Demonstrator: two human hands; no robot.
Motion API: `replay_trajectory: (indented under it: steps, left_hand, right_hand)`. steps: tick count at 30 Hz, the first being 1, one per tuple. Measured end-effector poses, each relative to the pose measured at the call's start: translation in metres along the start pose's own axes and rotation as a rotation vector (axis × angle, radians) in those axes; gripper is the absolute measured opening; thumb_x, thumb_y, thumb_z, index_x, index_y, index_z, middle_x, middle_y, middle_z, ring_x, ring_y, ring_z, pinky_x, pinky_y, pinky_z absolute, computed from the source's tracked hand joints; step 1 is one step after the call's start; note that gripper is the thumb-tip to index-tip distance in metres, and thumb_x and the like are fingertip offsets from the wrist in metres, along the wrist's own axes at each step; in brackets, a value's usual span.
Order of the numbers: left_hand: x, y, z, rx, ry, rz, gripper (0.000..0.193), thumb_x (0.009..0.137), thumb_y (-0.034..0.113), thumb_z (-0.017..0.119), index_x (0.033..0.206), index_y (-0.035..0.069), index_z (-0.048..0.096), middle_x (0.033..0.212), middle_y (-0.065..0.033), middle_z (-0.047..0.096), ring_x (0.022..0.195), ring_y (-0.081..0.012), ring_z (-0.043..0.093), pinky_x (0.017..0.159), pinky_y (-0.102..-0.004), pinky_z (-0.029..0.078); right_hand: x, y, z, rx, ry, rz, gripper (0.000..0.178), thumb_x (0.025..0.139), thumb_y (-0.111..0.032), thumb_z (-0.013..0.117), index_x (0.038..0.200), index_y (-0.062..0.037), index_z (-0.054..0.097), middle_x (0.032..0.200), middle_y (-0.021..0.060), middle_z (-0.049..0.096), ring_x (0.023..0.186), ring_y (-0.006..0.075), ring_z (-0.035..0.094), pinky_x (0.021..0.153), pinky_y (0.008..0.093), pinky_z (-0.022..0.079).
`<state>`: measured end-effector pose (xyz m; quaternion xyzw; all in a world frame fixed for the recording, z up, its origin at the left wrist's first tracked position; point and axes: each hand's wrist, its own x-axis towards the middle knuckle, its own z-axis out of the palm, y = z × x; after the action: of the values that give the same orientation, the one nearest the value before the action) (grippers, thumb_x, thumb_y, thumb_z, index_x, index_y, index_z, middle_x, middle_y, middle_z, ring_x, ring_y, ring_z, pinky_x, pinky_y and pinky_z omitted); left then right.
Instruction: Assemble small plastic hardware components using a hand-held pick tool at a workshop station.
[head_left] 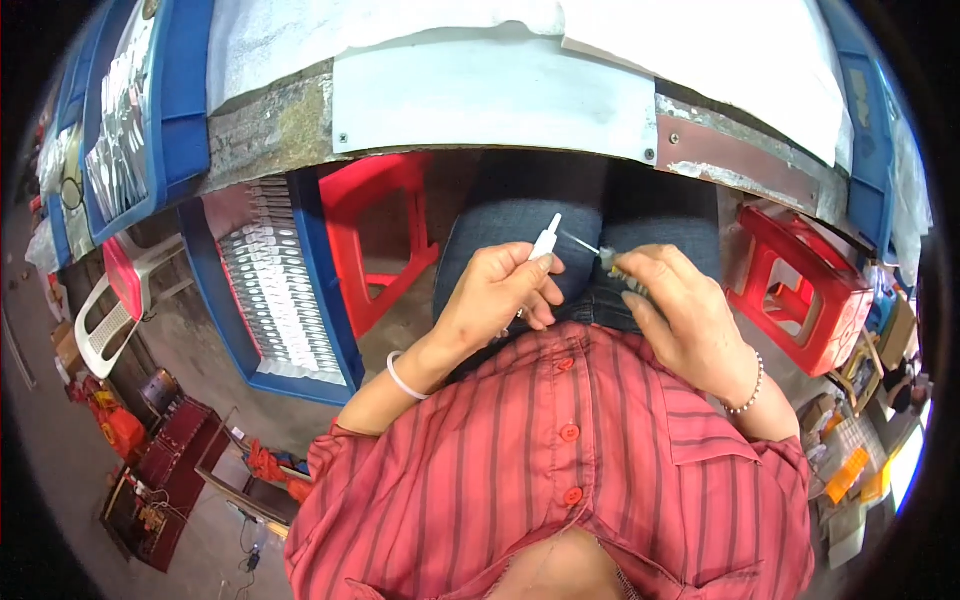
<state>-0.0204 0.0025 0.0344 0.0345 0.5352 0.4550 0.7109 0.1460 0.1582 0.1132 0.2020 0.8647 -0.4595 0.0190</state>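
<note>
My left hand (pixel 505 290) is closed, with thumb and fingers pinching a small white tube with a narrow nozzle (pixel 545 241). The nozzle points up and away from me. Facing it, my right hand (pixel 675 300) pinches a small piece with a thin pale pin (pixel 582 243) sticking out toward the tube. The body of that piece is mostly covered by the fingers, so its kind cannot be made out. Tube and pin are apart, both held above my lap in dark jeans (pixel 520 200).
Ahead runs a worn table edge with a pale metal plate (pixel 490 95). Left of my legs, a blue tray (pixel 355 365) holds rows of small white-and-silver pieces. Another blue tray (pixel 182 120) lies on the table's left. Red stools (pixel 835 320) (pixel 345 230) stand on both sides.
</note>
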Motion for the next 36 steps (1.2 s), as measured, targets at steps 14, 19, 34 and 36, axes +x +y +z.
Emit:
replay_trajectory:
  steps: [14,19,34,36]
  left_hand:
    - [0.005,-0.001,0.005,0.062,0.061,0.001,0.024,0.099,0.023,0.049,0.102,0.003,0.062,0.061,0.0045,0.045,0.048,-0.0013,0.032,0.042,-0.0182,0.022]
    - [0.008,-0.017,0.008,0.428,0.188,0.258,0.024,0.099,0.021,0.047,0.095,0.001,0.059,0.062,-0.0006,0.049,0.053,-0.0068,0.044,0.047,-0.0251,0.035]
    - [0.024,-0.027,0.006,0.701,0.251,0.621,0.014,0.095,0.007,0.046,0.088,-0.005,0.048,0.073,-0.0257,0.060,0.065,-0.0440,0.059,0.056,-0.0484,0.046]
    - [0.025,-0.027,0.006,0.746,0.265,0.588,0.015,0.095,0.007,0.046,0.087,-0.005,0.048,0.073,-0.0260,0.059,0.065,-0.0440,0.059,0.056,-0.0481,0.046]
  right_hand:
    - [0.006,0.000,0.012,0.007,0.008,-0.033,0.037,0.076,0.005,0.064,0.111,0.0000,0.055,0.102,0.0175,0.056,0.088,0.0339,0.060,0.072,0.0380,0.051]
    - [0.003,0.010,0.015,0.228,-0.003,0.161,0.040,0.079,-0.001,0.063,0.117,-0.0001,0.054,0.093,0.0155,0.059,0.077,0.0315,0.062,0.068,0.0365,0.052]
    - [0.024,0.002,0.021,-0.219,-0.085,-0.003,0.032,0.084,-0.012,0.062,0.115,-0.0036,0.060,0.066,0.0154,0.056,0.053,0.0214,0.059,0.049,0.0360,0.047]
    - [0.021,-0.010,0.022,-0.535,-0.225,-0.061,0.036,0.081,-0.010,0.062,0.116,-0.0035,0.060,0.066,0.0152,0.057,0.059,0.0276,0.062,0.052,0.0358,0.048]
